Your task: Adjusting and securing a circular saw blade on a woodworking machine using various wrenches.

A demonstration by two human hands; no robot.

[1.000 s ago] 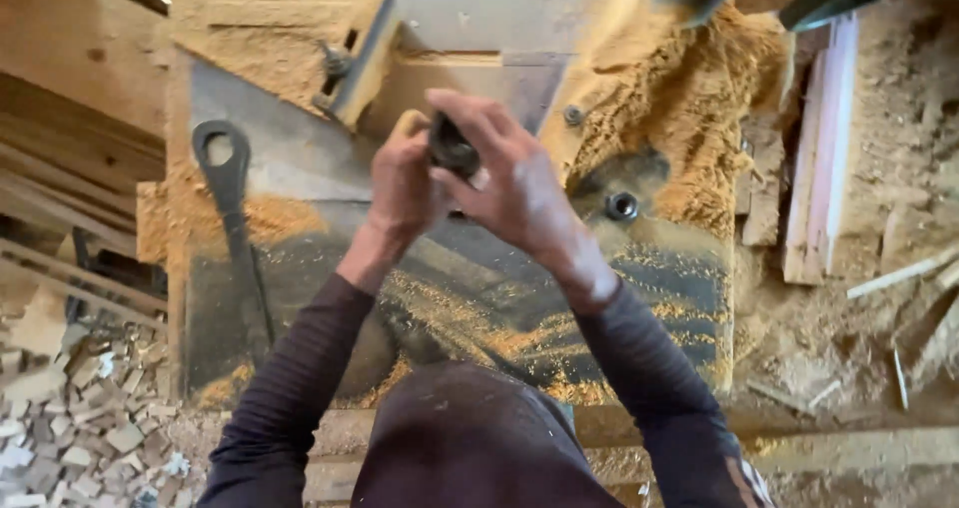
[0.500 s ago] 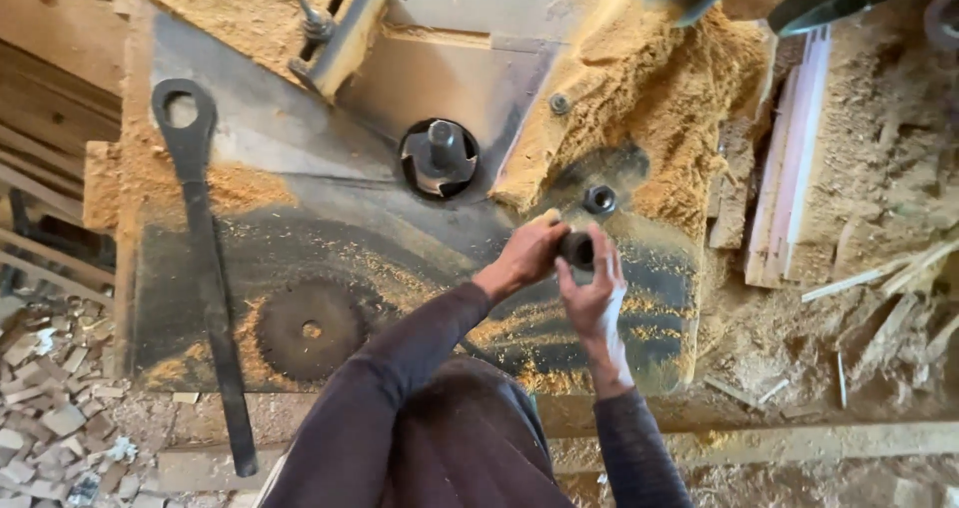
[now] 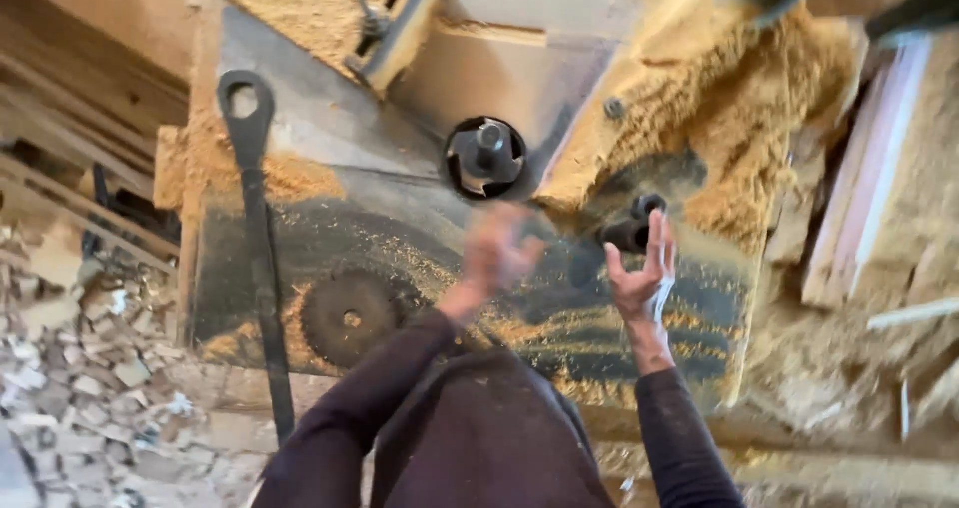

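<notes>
My right hand (image 3: 639, 276) is spread open, palm up, over the sawdust-strewn metal saw table (image 3: 330, 148). A dark cylindrical metal part (image 3: 625, 234) lies just past its thumb and fingertips; I cannot tell whether they touch. My left hand (image 3: 497, 253) hovers over the middle of the table, blurred by motion, below the bare black arbor hub (image 3: 485, 156). Nothing shows in it. A loose circular saw blade (image 3: 348, 318) lies flat on the table to its left.
A long black wrench (image 3: 258, 238) lies along the table's left side. Heaps of sawdust (image 3: 719, 118) cover the far right. Wood offcuts (image 3: 90, 388) litter the floor at the left, and pale boards (image 3: 859, 198) lean at the right.
Both hands left the arbor hub and came together at the dark part on the right. Now the left hand has swung away towards the middle and the right hand has spread open.
</notes>
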